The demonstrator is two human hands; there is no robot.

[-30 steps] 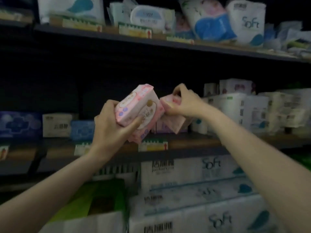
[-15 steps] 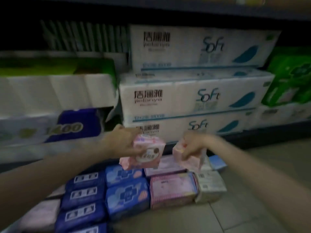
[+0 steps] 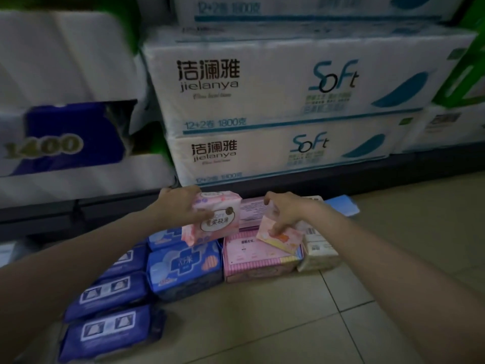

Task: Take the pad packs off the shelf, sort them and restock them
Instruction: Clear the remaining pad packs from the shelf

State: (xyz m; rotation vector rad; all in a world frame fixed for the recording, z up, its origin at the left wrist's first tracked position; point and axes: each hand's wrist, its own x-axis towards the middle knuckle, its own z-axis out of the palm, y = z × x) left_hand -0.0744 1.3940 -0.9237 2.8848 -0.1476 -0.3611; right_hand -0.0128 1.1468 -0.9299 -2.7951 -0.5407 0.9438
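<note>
Head view: my left hand (image 3: 181, 208) grips a pink pack (image 3: 214, 218), my right hand (image 3: 284, 212) pinches a smaller pink pack (image 3: 279, 236); both are over the pink stack (image 3: 258, 258) on the floor (image 3: 288, 324), likely sorting by colour; blue packs (image 3: 183, 266) left, cream pack (image 3: 319, 252) right, tissue bales (image 3: 275, 82) behind; nothing blocks the drop.

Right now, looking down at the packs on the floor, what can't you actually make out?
- Head view: the small pink pack is partly covered by the right hand, so its print cannot be read.
- The large pink pack: left hand hides its left end.
- The pale blue pack lies mostly behind the right forearm.
- The dark blue packs are cut off by the left arm.
- The striped pink pack has print too small to read.
</note>
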